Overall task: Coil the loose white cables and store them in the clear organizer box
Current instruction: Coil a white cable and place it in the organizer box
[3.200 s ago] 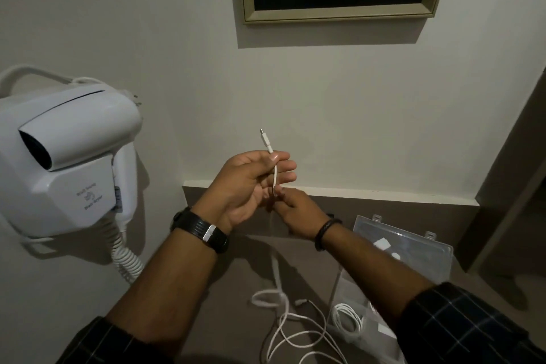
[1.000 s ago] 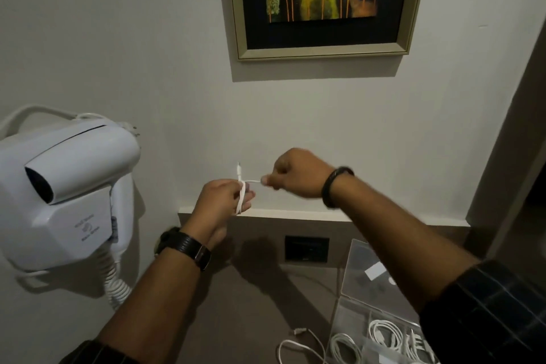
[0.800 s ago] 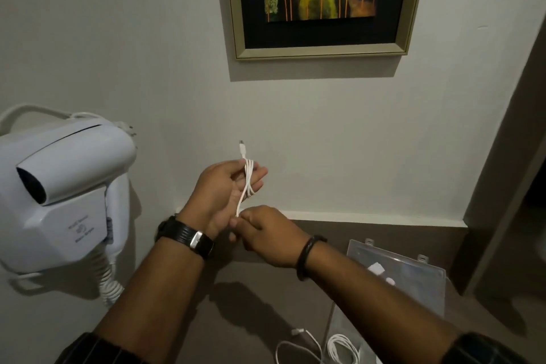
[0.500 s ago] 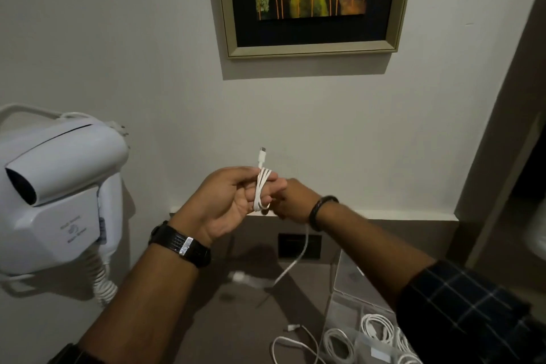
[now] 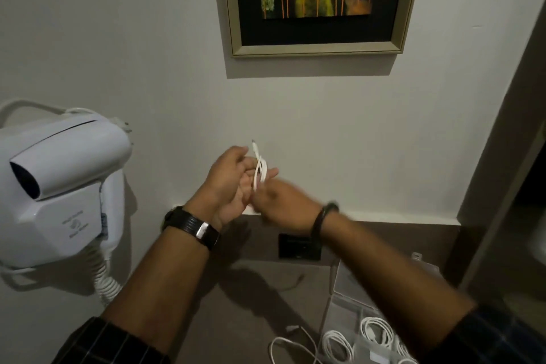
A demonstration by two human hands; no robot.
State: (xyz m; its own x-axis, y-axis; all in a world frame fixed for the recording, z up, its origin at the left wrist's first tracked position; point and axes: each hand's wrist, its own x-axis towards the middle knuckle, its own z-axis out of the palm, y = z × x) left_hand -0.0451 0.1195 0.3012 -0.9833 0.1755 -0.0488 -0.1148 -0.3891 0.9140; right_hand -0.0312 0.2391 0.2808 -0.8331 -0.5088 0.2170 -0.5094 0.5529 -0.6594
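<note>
A thin white cable is looped in several turns around the fingers of my left hand, its plug end sticking up. My right hand, blurred by motion, is just below and to the right, gripping the cable's lower part. The clear organizer box stands open at the bottom right, with coiled white cables in its compartments. A loose white cable lies on the brown surface left of the box.
A white wall-mounted hair dryer with a spiral cord hangs at the left. A framed picture is on the wall above. A dark socket plate sits in the brown back panel behind my right wrist.
My right hand has kept circling the left, winding more cable onto its fingers. The hanging tail seen half a second ago is gone from view.
</note>
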